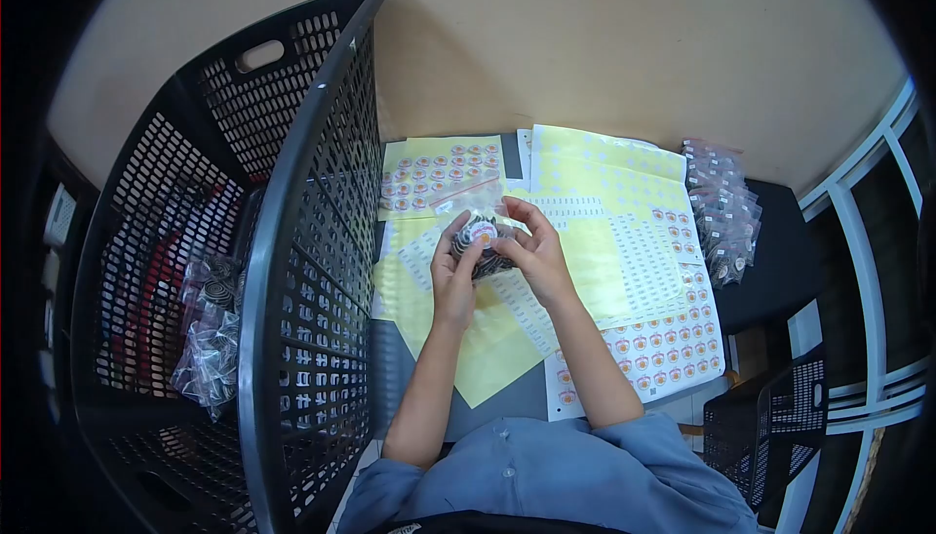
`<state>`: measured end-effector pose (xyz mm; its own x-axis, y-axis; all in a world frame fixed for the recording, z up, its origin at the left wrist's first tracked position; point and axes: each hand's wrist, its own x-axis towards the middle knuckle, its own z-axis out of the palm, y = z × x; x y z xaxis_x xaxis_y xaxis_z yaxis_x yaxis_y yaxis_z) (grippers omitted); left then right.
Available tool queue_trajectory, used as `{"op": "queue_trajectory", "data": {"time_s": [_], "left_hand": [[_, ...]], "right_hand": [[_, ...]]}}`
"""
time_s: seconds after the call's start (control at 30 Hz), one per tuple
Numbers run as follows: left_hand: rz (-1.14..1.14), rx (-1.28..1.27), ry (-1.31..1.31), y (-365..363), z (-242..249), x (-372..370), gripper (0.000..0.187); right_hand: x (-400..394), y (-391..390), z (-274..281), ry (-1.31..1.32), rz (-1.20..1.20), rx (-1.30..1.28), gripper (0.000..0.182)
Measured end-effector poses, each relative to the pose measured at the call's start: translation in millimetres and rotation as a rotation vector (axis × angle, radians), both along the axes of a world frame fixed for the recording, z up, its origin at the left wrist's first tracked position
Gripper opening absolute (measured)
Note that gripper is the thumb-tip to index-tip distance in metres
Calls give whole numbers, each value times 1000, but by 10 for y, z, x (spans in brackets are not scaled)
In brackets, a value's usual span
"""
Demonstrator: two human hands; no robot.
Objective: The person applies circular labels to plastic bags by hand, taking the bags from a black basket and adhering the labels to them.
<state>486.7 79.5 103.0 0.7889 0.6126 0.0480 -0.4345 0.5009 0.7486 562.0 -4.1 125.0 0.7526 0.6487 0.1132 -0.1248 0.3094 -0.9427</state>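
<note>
Beige wall fills the top of the frame, and below it a dark table (780, 271) is covered with yellow sticker sheets (604, 241). Some sheets have round orange stickers left on them; others look mostly peeled.

Near the middle of the frame, both hands hold one small clear bag (485, 241) of dark pieces just above the sheets. The left hand (454, 266) wraps around the bag from below in a tight grip. The right hand (531, 241) pinches the bag from the other side, fingers curled close. A round orange sticker shows on the front of the bag, so this one looks labelled, or nearly so.

At the right of the frame a pile of filled bags (723, 212) rests on the table; whether they carry stickers is too small to tell. At the left a big black basket (292, 271) holds more clear bags (210, 339) at its bottom. With many stickers unused, plenty of work seems left.
</note>
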Motion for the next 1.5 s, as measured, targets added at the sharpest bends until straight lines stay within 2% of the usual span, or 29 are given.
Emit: {"op": "queue_trajectory", "data": {"time_s": [0.03, 0.27, 0.4, 0.5, 0.6, 0.73, 1.1, 1.17, 1.23, 1.3, 1.37, 1.43, 1.47, 1.5], "left_hand": [[-15, 86, 15, -10, -2, -5, 39], [-9, 218, -9, -52, 15, -8, 47], [-12, 218, -13, -39, 14, -17, 46], [-53, 194, -4, -30, 92, -27, 38], [68, 263, 87, -102, 133, 42, 24], [-38, 178, 39, -329, 364, 130, 21], [-126, 294, 56, -1389, 615, 805, 22], [-167, 319, 49, -1579, 628, 894, 22], [-259, 338, 71, -1767, 600, 981, 21], [-325, 258, 67, -1961, 588, 1071, 20], [-380, 177, 73, -2115, 547, 1157, 19], [-449, 359, 139, -2241, 456, 1236, 31], [-459, 356, 141, -2313, 440, 1253, 31], [-502, 479, 108, -2385, 442, 1244, 41]], "right_hand": [[3, -3, 15, 28, -14, 12, 52], [26, 30, 36, -24, -137, -30, 46], [4, 43, 13, -31, -158, 32, 46], [-41, 1, 51, -85, -143, 65, 47], [-55, -127, 158, -153, -144, 105, 49], [12, -366, 241, -112, -159, 194, 50], [345, -1527, 273, -47, -411, 259, 44], [366, -1772, 315, -168, -489, 139, 46], [429, -1995, 305, -165, -527, 110, 49], [514, -2219, 274, -146, -510, 49, 50], [578, -2405, 200, -135, -545, 79, 44], [632, -2649, 120, -133, -433, -67, 34], [635, -2753, 107, -139, -448, -35, 29], [682, -2898, 24, -137, -461, -33, 29]]}}
